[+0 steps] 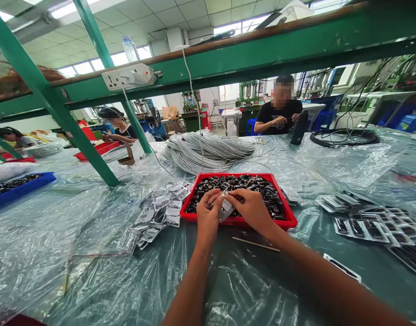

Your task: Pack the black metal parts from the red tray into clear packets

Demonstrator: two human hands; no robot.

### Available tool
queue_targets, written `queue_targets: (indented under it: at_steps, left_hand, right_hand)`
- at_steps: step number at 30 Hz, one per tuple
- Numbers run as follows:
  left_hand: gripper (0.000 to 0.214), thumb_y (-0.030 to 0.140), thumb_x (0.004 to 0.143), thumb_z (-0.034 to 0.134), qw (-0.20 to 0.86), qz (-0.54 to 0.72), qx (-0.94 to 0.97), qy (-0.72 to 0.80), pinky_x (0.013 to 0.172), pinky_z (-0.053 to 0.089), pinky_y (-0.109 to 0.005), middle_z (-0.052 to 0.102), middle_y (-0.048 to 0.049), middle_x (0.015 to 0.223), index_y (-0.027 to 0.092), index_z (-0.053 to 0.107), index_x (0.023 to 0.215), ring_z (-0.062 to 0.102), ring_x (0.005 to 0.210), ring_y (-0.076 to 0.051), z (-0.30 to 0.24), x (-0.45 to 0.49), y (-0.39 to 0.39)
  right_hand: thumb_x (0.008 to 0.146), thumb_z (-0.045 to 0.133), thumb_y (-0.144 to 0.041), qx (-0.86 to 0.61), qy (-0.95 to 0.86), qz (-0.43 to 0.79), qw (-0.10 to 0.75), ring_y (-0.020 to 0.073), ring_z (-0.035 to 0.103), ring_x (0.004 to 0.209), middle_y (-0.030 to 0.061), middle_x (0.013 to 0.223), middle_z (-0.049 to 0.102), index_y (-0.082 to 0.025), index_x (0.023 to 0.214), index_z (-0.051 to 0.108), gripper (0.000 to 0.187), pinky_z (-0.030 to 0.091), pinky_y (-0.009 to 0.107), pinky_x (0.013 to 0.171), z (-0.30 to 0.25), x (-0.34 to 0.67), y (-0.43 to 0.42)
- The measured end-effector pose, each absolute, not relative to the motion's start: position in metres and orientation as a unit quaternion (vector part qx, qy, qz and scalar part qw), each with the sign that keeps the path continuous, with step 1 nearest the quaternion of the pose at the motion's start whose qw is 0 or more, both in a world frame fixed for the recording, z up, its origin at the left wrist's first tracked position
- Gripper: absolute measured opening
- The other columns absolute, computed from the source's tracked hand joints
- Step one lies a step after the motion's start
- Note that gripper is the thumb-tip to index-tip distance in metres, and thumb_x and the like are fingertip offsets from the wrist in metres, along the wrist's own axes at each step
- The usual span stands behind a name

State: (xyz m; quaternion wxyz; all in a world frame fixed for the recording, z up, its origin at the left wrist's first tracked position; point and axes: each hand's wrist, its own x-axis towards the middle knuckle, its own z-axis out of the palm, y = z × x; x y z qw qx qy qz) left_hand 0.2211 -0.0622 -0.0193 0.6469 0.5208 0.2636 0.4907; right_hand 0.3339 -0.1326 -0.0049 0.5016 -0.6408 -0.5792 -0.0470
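Note:
My left hand (pixel 208 216) and my right hand (pixel 250 208) meet over the near edge of a red tray (pixel 289 216) filled with several small black parts (pixel 238 184). Both pinch a small clear plastic bag (pixel 225 209) held between them; it seems to have a dark part inside. Fingers of both hands are closed on the bag. To the left of the tray lies a heap of small clear bags (pixel 158 213) on the plastic-covered table (pixel 92 280).
Rows of filled bags (pixel 367 222) lie to the right. A bundle of grey cable (pixel 208 151) sits behind the tray, a black cable coil (pixel 345 137) farther right. Green frame posts (pixel 75 131) stand left. A blue tray (pixel 21 188) is at left. Other people sit across the table.

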Motion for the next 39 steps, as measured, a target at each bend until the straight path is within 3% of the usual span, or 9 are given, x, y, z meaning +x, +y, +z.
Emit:
queue_targets:
  at_steps: [5, 14, 18, 22, 26, 32, 39]
  left_hand:
    - [0.042, 0.041, 0.067, 0.078, 0.610, 0.487, 0.543, 0.309, 0.066, 0.051, -0.025, 0.070, -0.0054, 0.083, 0.015, 0.067, 0.098, 0.065, 0.072, -0.015, -0.021, 0.222, -0.062]
    - [0.028, 0.037, 0.072, 0.070, 0.598, 0.485, 0.522, 0.368, 0.063, 0.050, -0.026, 0.067, -0.0054, 0.079, 0.015, 0.067, 0.090, 0.063, 0.069, -0.016, -0.022, 0.224, -0.063]
    - [0.025, 0.031, 0.076, 0.064, 0.619, 0.498, 0.484, 0.367, 0.066, 0.050, -0.026, 0.068, -0.0065, 0.086, 0.015, 0.066, 0.096, 0.064, 0.074, -0.016, -0.022, 0.223, -0.059]
    - [0.035, 0.023, 0.077, 0.061, 0.662, 0.494, 0.477, 0.300, 0.078, 0.050, -0.028, 0.068, -0.0082, 0.108, 0.018, 0.064, 0.111, 0.065, 0.092, -0.018, -0.025, 0.223, -0.058]
    - [0.039, 0.028, 0.080, 0.063, 0.634, 0.491, 0.525, 0.287, 0.085, 0.049, -0.029, 0.067, -0.0082, 0.118, 0.021, 0.064, 0.118, 0.064, 0.100, -0.020, -0.025, 0.221, -0.063]
    - [0.034, 0.034, 0.077, 0.068, 0.595, 0.481, 0.560, 0.317, 0.077, 0.052, -0.031, 0.073, -0.0093, 0.098, 0.016, 0.069, 0.106, 0.067, 0.087, -0.020, -0.018, 0.218, -0.068]
    - [0.025, 0.030, 0.075, 0.073, 0.536, 0.492, 0.588, 0.353, 0.075, 0.056, -0.034, 0.073, -0.0091, 0.084, 0.015, 0.071, 0.094, 0.069, 0.079, -0.021, -0.009, 0.215, -0.070]
  right_hand:
    - [0.086, 0.059, -0.020, -0.638, -0.610, -0.037, 0.469, 0.0186, 0.069, 0.061, 0.0048, 0.075, 0.076, -0.019, 0.079, 0.075, 0.017, 0.049, 0.028, 0.059, -0.004, 0.349, -0.134]
    - [0.086, 0.057, -0.021, -0.571, -0.621, -0.097, 0.528, 0.0165, 0.067, 0.061, 0.0049, 0.075, 0.072, -0.017, 0.087, 0.070, 0.014, 0.055, 0.028, 0.062, -0.020, 0.346, -0.132]
    - [0.088, 0.055, -0.026, -0.617, -0.548, -0.087, 0.558, 0.0176, 0.067, 0.063, 0.0055, 0.080, 0.071, -0.018, 0.092, 0.068, 0.016, 0.057, 0.030, 0.061, -0.011, 0.359, -0.132]
    - [0.088, 0.056, -0.027, -0.662, -0.554, -0.136, 0.486, 0.0261, 0.067, 0.086, 0.0133, 0.100, 0.068, -0.015, 0.110, 0.065, 0.026, 0.058, 0.044, 0.078, -0.007, 0.368, -0.131]
    - [0.095, 0.048, -0.019, -0.595, -0.664, -0.169, 0.421, 0.0248, 0.062, 0.100, 0.0119, 0.105, 0.064, -0.019, 0.116, 0.063, 0.026, 0.055, 0.043, 0.089, -0.012, 0.346, -0.133]
    - [0.098, 0.043, -0.020, -0.626, -0.657, -0.216, 0.360, 0.0287, 0.062, 0.101, 0.0172, 0.110, 0.063, -0.015, 0.127, 0.060, 0.034, 0.058, 0.047, 0.088, -0.027, 0.323, -0.132]
    - [0.094, 0.040, -0.006, -0.622, -0.674, -0.218, 0.333, 0.0270, 0.062, 0.110, 0.0168, 0.118, 0.062, -0.016, 0.138, 0.054, 0.047, 0.059, 0.042, 0.091, -0.037, 0.328, -0.132]
